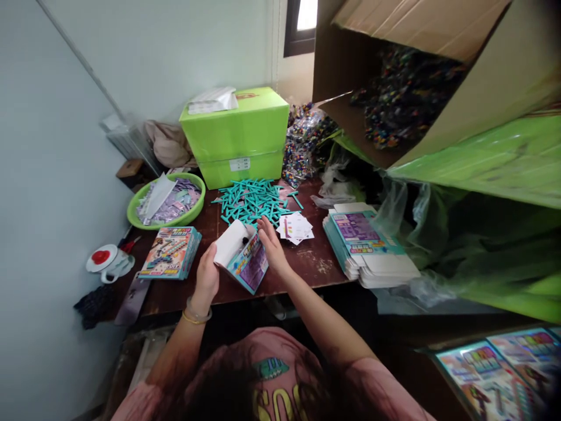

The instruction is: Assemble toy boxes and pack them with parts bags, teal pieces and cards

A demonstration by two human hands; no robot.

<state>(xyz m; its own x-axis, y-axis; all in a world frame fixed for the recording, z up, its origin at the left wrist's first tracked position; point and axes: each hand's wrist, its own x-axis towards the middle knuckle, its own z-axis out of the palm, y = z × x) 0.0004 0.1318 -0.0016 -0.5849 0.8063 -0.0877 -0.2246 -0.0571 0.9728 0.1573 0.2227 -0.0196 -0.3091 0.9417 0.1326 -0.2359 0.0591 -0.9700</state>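
A small printed cardboard box (249, 264), turquoise and purple with a white flap raised, is tilted over the table's front edge. My left hand (207, 273) grips its left side by the flap. Stretched fairly straight, the fingers of my right hand (272, 248) rest against or right beside the box's right end. A small dark item (245, 240) shows at the box's opening; its kind is unclear. Behind the box lies a heap of turquoise hammer-shaped plastic sticks (249, 199). Printed paper cards (295, 228) are stacked just right of my right hand.
A green basin (199, 206) of small packets and a stack of boxes (170, 252) stand left, near a lidded mug (109, 263). Flattened boxes (368, 245) are piled right. Behind are a green carton (236, 137), bagged beads (304, 140) and a large open carton (464, 99).
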